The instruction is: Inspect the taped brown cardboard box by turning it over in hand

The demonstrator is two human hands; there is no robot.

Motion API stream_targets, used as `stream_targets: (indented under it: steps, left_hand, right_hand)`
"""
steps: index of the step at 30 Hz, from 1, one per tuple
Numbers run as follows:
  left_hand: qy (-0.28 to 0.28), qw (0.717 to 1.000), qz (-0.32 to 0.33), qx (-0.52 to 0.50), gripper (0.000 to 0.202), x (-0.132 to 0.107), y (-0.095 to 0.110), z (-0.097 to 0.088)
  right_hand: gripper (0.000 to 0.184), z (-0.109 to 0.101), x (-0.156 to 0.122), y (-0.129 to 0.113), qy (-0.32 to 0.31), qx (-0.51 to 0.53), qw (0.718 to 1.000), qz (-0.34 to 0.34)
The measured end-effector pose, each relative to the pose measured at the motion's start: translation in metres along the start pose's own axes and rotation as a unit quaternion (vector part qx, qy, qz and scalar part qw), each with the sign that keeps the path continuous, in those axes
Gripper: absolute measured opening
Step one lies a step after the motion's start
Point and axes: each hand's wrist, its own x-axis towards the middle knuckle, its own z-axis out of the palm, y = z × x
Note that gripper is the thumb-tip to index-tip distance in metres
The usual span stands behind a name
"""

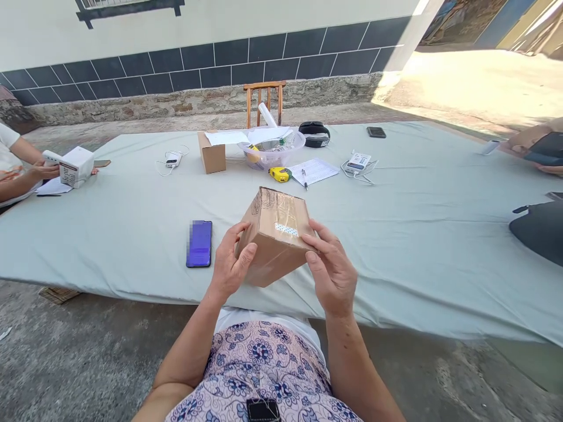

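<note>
A brown cardboard box (277, 252) is tilted between my two hands at the near edge of the table. Clear tape and a small blue-dotted strip run across its upper face, and dark scribbles mark one corner. My left hand (231, 261) grips the box's left side, thumb toward the near face. On the right edge, my right hand (333, 266) holds it with the thumb in front and the fingers on the upper face. A smartphone (199, 243) with a lit blue screen lies left of my left hand.
Across the cloth-covered table (417, 258) sit a plastic basket (275, 157), a second carton (214, 158), a yellow tape measure (280, 174), a pen (305, 179) on paper, and white devices with cables. One person (21, 164) holds a white box at left; another person's hands (536, 140) show at right.
</note>
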Motion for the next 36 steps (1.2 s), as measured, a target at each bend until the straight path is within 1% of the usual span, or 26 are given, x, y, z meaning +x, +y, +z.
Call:
stream_targets:
  steps: [3,6,8,11,16,21,25,28,31,33,34,36]
  left_hand:
    - [-0.013,0.998,0.051,0.026,0.052,-0.002,0.004,0.002]
    - [-0.016,0.996,0.078,0.037,0.052,-0.003,0.002,0.004]
    - [-0.024,0.995,0.085,0.041,0.051,-0.003,0.001,0.005]
    - [-0.036,0.997,0.068,0.031,0.05,-0.004,0.001,0.007]
    - [-0.057,0.998,0.028,-0.009,0.049,-0.004,0.001,0.006]
    - [-0.046,0.998,0.007,-0.031,0.048,-0.004,-0.002,0.004]
    - [-0.048,0.998,0.004,-0.031,0.044,-0.003,-0.006,0.001]
    - [-0.049,0.998,0.004,-0.035,0.043,-0.002,-0.007,-0.001]
    - [-0.054,0.997,0.03,-0.052,0.04,-0.001,-0.009,-0.002]
    - [-0.037,0.995,0.048,-0.084,0.035,0.0,-0.011,-0.003]
    - [-0.014,0.994,0.047,-0.101,0.035,0.001,-0.013,-0.003]
    - [0.053,0.993,0.027,-0.104,0.038,0.002,-0.016,-0.003]
  right_hand:
    - [0.025,0.002,-0.002,-0.004,-0.03,0.01,0.999,-0.006]
    - [0.024,0.002,-0.001,-0.005,-0.026,0.017,0.999,-0.008]
    - [0.022,0.002,0.0,-0.004,-0.014,0.014,1.0,-0.005]
    - [0.022,0.001,0.0,-0.001,0.004,0.02,1.0,0.011]
    - [0.021,0.005,-0.002,0.003,0.022,0.06,0.997,0.034]
    - [0.026,0.01,-0.001,0.007,0.031,0.079,0.996,0.036]
    - [0.028,0.01,0.0,0.009,0.027,0.103,0.994,0.038]
    - [0.028,0.009,0.0,0.01,0.017,0.099,0.994,0.045]
    - [0.029,0.008,0.001,0.013,0.019,0.1,0.994,0.05]
    - [0.028,0.007,0.002,0.016,0.019,0.13,0.99,0.055]
    - [0.027,0.006,0.003,0.017,0.019,0.154,0.986,0.062]
    - [0.027,0.003,0.005,0.018,0.017,0.206,0.974,0.087]
